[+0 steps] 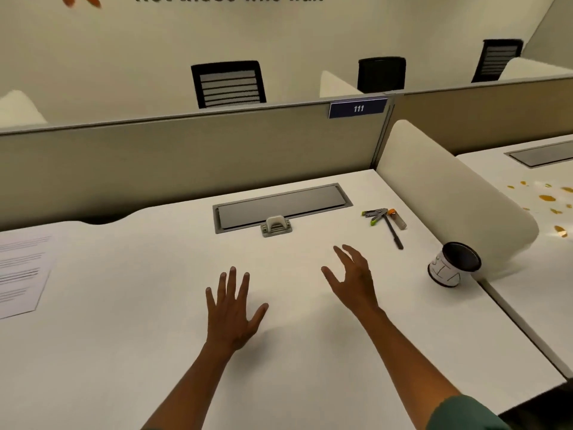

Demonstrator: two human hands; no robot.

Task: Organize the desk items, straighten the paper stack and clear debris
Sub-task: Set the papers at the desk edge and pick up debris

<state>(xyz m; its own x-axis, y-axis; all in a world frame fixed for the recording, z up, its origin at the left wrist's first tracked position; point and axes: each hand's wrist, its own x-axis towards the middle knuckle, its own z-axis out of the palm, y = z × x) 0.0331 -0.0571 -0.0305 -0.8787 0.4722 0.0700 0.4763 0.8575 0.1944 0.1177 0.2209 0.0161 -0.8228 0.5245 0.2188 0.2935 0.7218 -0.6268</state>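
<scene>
Left grip: left hand (231, 308), palm down, fingers spread wide, empty, over the bare middle of the surface toward its near edge; whether it touches cannot be told.
Right grip: right hand (352, 276), just beside the left, tilted on edge, fingers apart and loosely curled, holding nothing.
Sleeve: green sleeve (465, 414) on the right arm, at the near right corner of the view.
Surface: white desk surface (124, 352), largely bare around both hands.
Paper stack: printed paper stack (21, 271) lying flat at the left edge, partly cut off by the frame, well apart from the hands.
Cable tray: grey recessed cable tray (282, 206) set along the far edge, lid closed.
Clip fitting: small pale clip fitting (277, 226) at the tray's near rim.
Pens: cluster of pens and markers (384, 220) toward the far right corner, one black pen angled toward the near edge, green and orange caps among them.
Cup: paper cup (452, 265) with dark lid, tipped over on its side at the right edge, against the white side divider (449, 193).
Debris: orange debris (547, 198) scattered on the neighbouring desk beyond the divider.
Partition: beige partition (186, 156) behind the far edge, with number plate 111 (358, 108).
</scene>
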